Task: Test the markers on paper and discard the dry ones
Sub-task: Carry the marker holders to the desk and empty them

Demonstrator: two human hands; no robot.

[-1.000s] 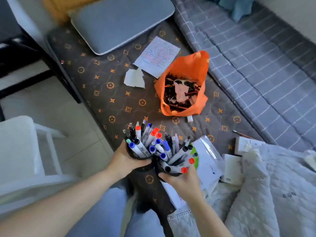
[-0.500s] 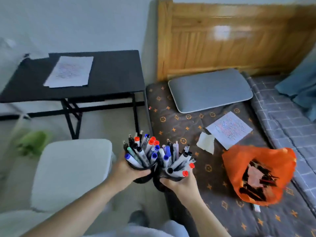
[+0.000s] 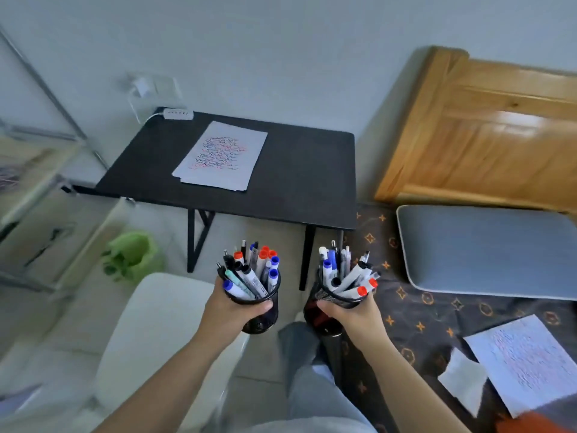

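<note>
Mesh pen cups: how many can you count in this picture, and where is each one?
2. One mesh cup is gripped in the left hand; the other mesh cup is gripped in the right hand.

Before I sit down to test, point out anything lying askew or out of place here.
Little stands out. The sheet of paper lies skewed to the black table edges. On the bed, a scribbled sheet and a crumpled scrap lie loose. Both mesh cups, in the left hand and right hand, are upright, markers inside.
</note>
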